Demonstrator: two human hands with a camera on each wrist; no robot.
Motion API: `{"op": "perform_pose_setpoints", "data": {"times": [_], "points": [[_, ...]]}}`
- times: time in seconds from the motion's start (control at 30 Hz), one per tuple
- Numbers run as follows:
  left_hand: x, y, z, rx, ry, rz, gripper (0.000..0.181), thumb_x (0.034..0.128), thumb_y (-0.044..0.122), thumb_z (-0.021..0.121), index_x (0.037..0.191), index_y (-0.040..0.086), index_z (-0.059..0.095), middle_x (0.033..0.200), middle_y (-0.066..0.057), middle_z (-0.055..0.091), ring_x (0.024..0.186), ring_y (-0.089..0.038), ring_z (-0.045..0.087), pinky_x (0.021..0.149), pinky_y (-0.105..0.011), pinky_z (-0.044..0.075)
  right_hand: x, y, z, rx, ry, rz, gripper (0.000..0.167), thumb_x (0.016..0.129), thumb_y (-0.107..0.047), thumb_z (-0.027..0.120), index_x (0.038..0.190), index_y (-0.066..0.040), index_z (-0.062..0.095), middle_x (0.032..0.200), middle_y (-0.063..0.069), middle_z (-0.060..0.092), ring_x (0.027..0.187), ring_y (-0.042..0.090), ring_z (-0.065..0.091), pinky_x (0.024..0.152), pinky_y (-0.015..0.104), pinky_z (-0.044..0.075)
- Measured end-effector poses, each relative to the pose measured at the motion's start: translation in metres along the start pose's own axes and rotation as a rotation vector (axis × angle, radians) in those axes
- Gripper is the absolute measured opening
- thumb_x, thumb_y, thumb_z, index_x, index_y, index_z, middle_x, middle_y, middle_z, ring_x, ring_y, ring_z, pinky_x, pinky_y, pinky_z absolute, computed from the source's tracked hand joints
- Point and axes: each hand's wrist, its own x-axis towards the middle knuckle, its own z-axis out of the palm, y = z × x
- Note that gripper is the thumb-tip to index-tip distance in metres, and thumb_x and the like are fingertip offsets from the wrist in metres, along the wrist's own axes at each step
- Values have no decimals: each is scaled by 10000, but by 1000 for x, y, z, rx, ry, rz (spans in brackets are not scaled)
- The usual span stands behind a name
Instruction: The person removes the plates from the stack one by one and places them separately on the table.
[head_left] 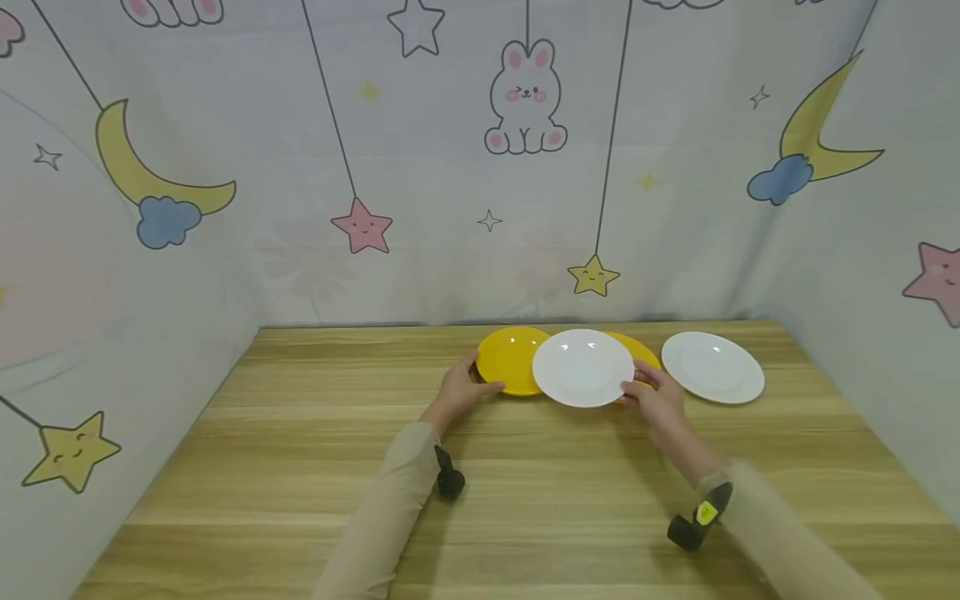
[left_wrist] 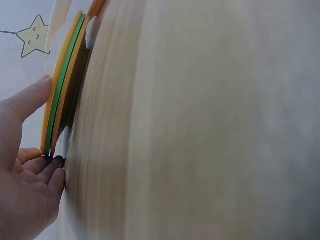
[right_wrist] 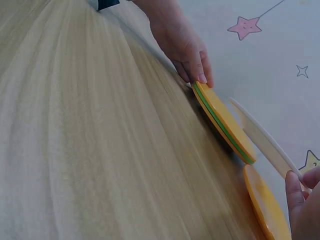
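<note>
My left hand (head_left: 459, 390) holds the left rim of a stack of plates (head_left: 510, 362), thumb above and other fingers below. From the left wrist view, the stack's edge shows a green plate (left_wrist: 64, 85) between two yellow ones. My right hand (head_left: 660, 404) pinches the right rim of a white plate (head_left: 583, 368), thumb on the near side. This white plate is held above the table, overlapping the stack's right part in the head view. Behind it, partly hidden, another yellow plate (head_left: 641, 352) rests on the table, also visible in the right wrist view.
A second white plate (head_left: 712, 367) lies on the wooden table (head_left: 540, 517) at the back right. A patterned cloth backdrop (head_left: 450, 167) rises behind the table and along both sides. Each wrist wears a small black camera (head_left: 450, 482).
</note>
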Motion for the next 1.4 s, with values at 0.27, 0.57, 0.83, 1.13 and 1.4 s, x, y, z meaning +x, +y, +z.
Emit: {"op": "perform_pose_setpoints", "data": {"times": [0.27, 0.57, 0.83, 1.13, 1.4], "points": [[-1, 3, -1, -3, -7, -19, 846, 769, 319, 724, 1417, 24, 266, 1444, -116, 313, 1331, -240, 273, 1093, -367, 237, -5, 11, -16, 21, 12, 0, 571, 838, 70, 534, 1370, 53, 328, 973, 19, 478, 611, 2, 559, 628, 166, 530], [-1, 4, 0, -1, -11, -15, 835, 772, 303, 724, 1416, 27, 270, 1438, -114, 326, 1331, -238, 274, 1094, -374, 235, -21, 8, -31, -7, -3, 16, 569, 860, 52, 526, 1382, 53, 300, 897, -75, 501, 642, -13, 550, 638, 158, 524], [0, 5, -1, 11, -2, -20, 836, 764, 315, 728, 1412, 27, 283, 1441, -114, 321, 1332, -239, 273, 1094, -370, 236, -30, 11, -41, -39, -45, 0, 578, 860, 55, 519, 1385, 69, 276, 865, -136, 518, 667, -15, 549, 637, 157, 521], [1, 3, 0, -1, -4, -30, 840, 768, 310, 725, 1415, 24, 272, 1445, -116, 312, 1334, -237, 268, 1094, -367, 235, -37, 14, -50, -47, -47, 16, 574, 861, 46, 519, 1376, 89, 269, 828, -170, 530, 685, -18, 553, 650, 159, 521], [0, 1, -1, -6, -5, -37, 861, 767, 308, 727, 1417, 5, 251, 1449, -130, 295, 1336, -246, 259, 1095, -371, 232, -47, 16, -60, -53, -69, 29, 585, 856, 49, 529, 1374, 97, 261, 845, -147, 547, 706, -11, 562, 656, 161, 522]]}}
